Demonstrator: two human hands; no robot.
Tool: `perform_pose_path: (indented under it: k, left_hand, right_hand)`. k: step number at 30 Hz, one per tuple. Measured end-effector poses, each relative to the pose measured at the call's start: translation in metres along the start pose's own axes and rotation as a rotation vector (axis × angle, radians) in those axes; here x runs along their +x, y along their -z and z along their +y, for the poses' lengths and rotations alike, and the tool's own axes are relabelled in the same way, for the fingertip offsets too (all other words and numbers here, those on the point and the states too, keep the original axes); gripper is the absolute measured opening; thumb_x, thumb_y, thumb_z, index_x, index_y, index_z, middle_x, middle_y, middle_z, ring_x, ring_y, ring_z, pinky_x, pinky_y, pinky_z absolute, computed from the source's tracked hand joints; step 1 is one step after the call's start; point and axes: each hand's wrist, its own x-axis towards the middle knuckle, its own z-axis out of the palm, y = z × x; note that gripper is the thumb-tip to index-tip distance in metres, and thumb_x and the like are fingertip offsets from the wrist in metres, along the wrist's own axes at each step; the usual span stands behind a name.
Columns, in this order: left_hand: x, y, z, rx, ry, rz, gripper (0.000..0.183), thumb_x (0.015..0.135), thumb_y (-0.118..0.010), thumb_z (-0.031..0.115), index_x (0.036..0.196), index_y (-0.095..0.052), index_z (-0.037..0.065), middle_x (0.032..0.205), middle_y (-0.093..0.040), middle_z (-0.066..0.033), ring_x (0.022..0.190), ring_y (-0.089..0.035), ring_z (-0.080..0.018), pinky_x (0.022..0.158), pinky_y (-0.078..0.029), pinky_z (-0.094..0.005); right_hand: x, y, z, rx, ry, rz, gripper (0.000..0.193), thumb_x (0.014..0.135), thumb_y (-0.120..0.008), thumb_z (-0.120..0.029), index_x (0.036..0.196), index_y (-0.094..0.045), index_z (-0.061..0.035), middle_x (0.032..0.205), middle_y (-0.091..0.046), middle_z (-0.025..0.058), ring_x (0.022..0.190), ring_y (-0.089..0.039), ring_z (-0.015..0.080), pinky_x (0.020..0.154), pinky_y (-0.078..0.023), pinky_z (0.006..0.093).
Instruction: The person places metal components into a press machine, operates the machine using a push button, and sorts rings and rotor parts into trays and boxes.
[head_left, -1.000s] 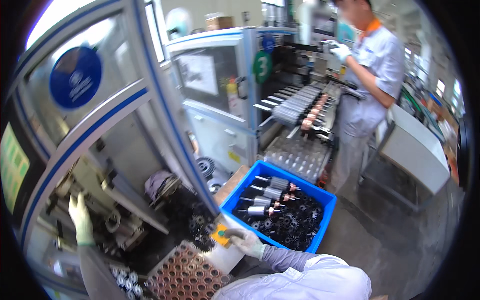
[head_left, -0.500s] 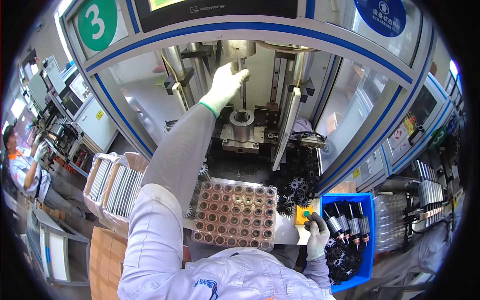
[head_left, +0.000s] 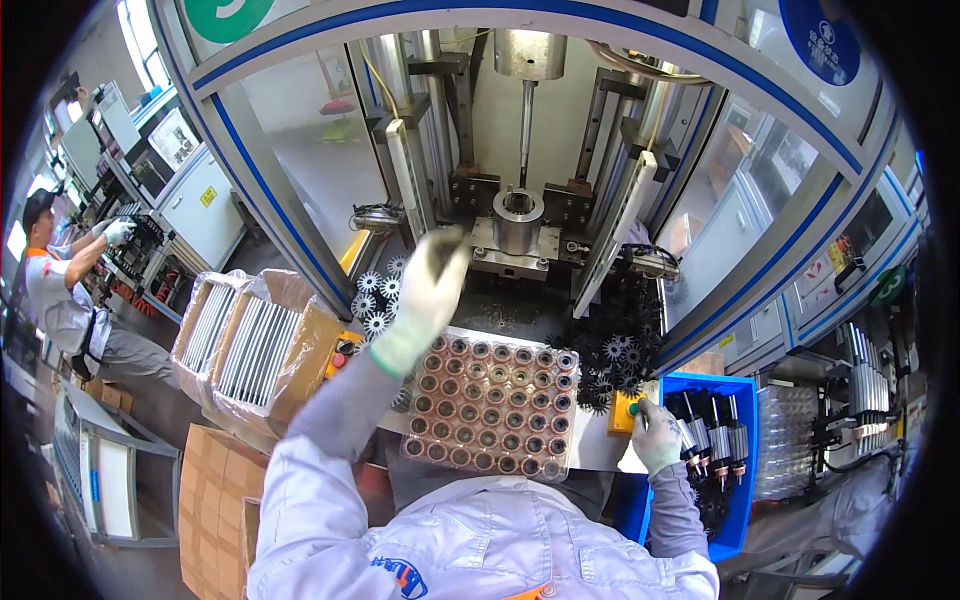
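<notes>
My left hand (head_left: 432,290), in a white glove and smeared by motion, is in front of the press, above the left part of the parts tray; its fingers are too blurred to read. A metal cylinder fixture (head_left: 517,222) stands on the press base with a slim rod (head_left: 526,130) coming down into it from the press head (head_left: 530,55). At the front right my gloved right hand (head_left: 657,437) rests its fingertips at a green button (head_left: 634,409) on a yellow box (head_left: 622,412). Those fingers are slightly bent and hold nothing.
A clear tray (head_left: 490,405) of copper-coloured rings lies before me. Black toothed discs (head_left: 620,345) heap at its right, more (head_left: 375,300) at its left. A blue bin (head_left: 750,470) holds shafted rotors (head_left: 720,440). Boxed rods (head_left: 255,350) stand left. Another person (head_left: 65,290) works far left.
My left hand has come down and back from beside the press rod. My right hand has moved onto the green button. The view has shifted, and the rod now reaches into the cylinder fixture.
</notes>
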Motion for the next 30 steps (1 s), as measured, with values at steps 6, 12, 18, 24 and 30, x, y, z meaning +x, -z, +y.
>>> perform_pose_path:
  k: [6, 12, 18, 24, 30]
  left_hand:
    - [-0.132, 0.053, -0.034, 0.148, 0.123, 0.128, 0.02, 0.098, -0.054, 0.006, 0.115, -0.055, -0.004, 0.107, -0.068, -0.0136, 0.086, -0.066, -0.0132, 0.073, -0.053, -0.0245]
    - [-0.185, 0.102, -0.057, 0.055, 0.082, 0.393, 0.018, 0.096, -0.054, -0.001, 0.114, -0.058, -0.002, 0.105, -0.068, -0.0101, 0.079, -0.061, -0.0105, 0.075, -0.052, -0.0254]
    - [-0.2, 0.127, -0.062, 0.05, 0.135, 0.558, 0.018, 0.097, -0.054, 0.0, 0.114, -0.057, -0.004, 0.102, -0.068, -0.0128, 0.071, -0.059, -0.0087, 0.067, -0.051, -0.0227]
    - [-0.205, 0.124, -0.067, 0.107, 0.113, 0.548, 0.016, 0.096, -0.056, 0.0, 0.111, -0.059, -0.003, 0.098, -0.068, -0.0098, 0.068, -0.057, -0.0078, 0.064, -0.049, -0.0217]
    - [-0.198, 0.101, -0.06, 0.067, 0.112, 0.459, 0.016, 0.095, -0.057, 0.0, 0.111, -0.059, -0.003, 0.098, -0.068, -0.0088, 0.075, -0.059, -0.0081, 0.066, -0.049, -0.0218]
  right_hand:
    - [0.006, -0.003, -0.014, -0.133, 0.095, 0.006, 0.024, 0.088, -0.06, -0.018, 0.109, -0.066, -0.0067, 0.092, -0.069, 0.0159, 0.085, -0.066, 0.035, 0.078, -0.051, 0.0463]
    - [0.009, -0.007, -0.026, -0.195, 0.062, -0.079, 0.025, 0.088, -0.058, -0.017, 0.108, -0.067, -0.0046, 0.091, -0.069, 0.017, 0.084, -0.067, 0.0343, 0.076, -0.053, 0.0452]
    - [0.013, -0.012, -0.024, -0.193, 0.028, -0.074, 0.024, 0.089, -0.056, -0.017, 0.106, -0.067, -0.0047, 0.09, -0.07, 0.0171, 0.084, -0.068, 0.0347, 0.075, -0.053, 0.0459]
    - [0.014, -0.01, -0.041, -0.182, -0.074, -0.152, 0.026, 0.091, -0.056, -0.02, 0.108, -0.069, -0.0059, 0.097, -0.071, 0.019, 0.091, -0.068, 0.0356, 0.081, -0.053, 0.0462]
    - [0.009, -0.018, -0.031, -0.058, -0.051, 0.015, 0.027, 0.091, -0.057, -0.023, 0.111, -0.069, -0.0083, 0.099, -0.071, 0.0158, 0.09, -0.069, 0.033, 0.08, -0.054, 0.0446]
